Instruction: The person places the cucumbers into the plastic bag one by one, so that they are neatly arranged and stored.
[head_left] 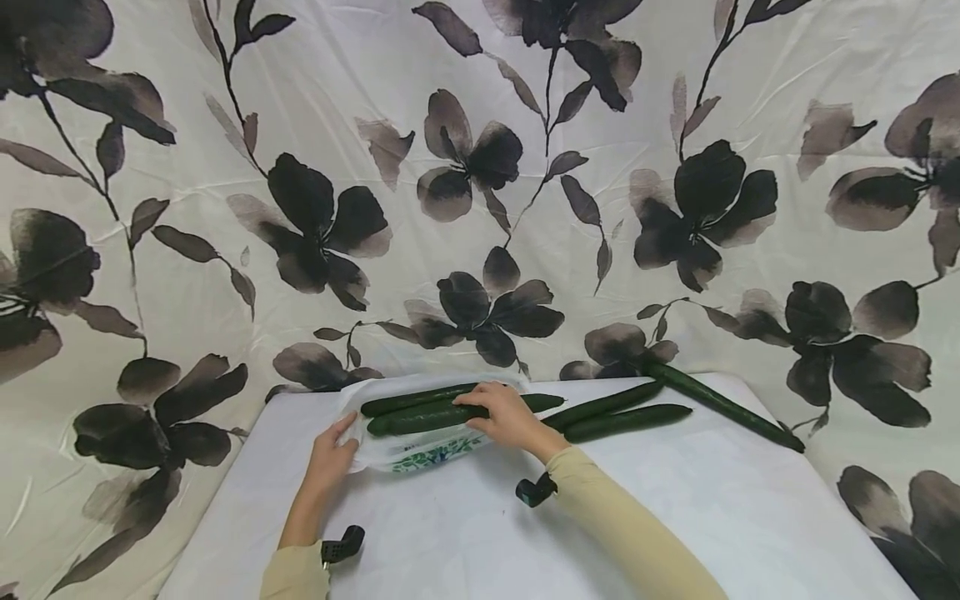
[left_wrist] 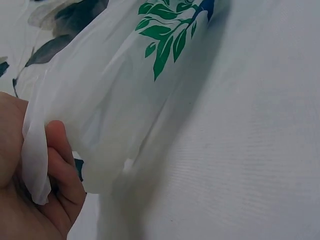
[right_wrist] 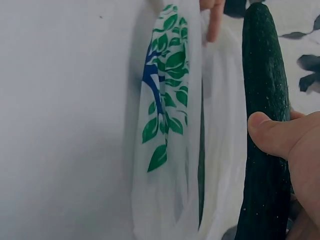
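White tabletop [head_left: 442,542]; bag [left_wrist: 100,115] inside left fingers [left_wrist: 67,180], wrist view only; right fingers [head_left: 476,397] round cucumber [right_wrist: 265,65].

White table [head_left: 450,542] under a plastic bag [head_left: 438,454] and loose cucumbers [head_left: 630,423]

Both forearms [head_left: 630,517] extend forward, the left grip [head_left: 333,443] curled, the right grip [head_left: 508,417] clasping palm down.

White-topped table [head_left: 442,525], dark floral cloth [head_left: 480,192] behind.
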